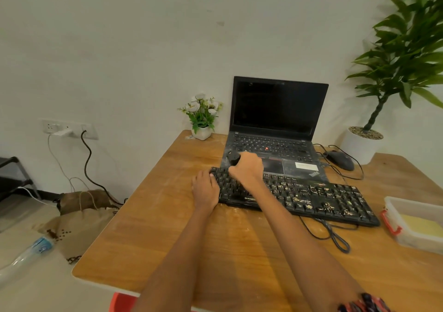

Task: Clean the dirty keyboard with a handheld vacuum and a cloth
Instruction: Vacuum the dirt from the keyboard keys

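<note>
Keyboard: I see the black keyboard (311, 197) lying slantwise on the wooden table (167, 227), its left end nearer the far side, just near of the laptop (275, 129). Pale crumbs and flecks cover the keys in its middle and right parts.
Left hand: my left hand (205, 189) rests flat on the keyboard's left end, fingers fairly straight, pressing down on the edge rather than grasping.
Right hand: my right hand (248, 167) is clenched around a small black vacuum (233, 157), held over the keyboard's far left corner. Only the vacuum's top end shows above my fingers; I cannot tell whether its nozzle touches the keys.
Cable: the keyboard's cable (333, 235) loops on the table near its right half.
Laptop: open, screen dark, dusty on the palm rest.
Mouse: a dark mouse (340, 159) sits right of the laptop.
Box: a clear box (417, 223) with red clips stands at the right edge, something yellow inside; I cannot tell what.
Flowers: a little white pot of flowers (202, 117) stands left of the laptop, by the wall.
</note>
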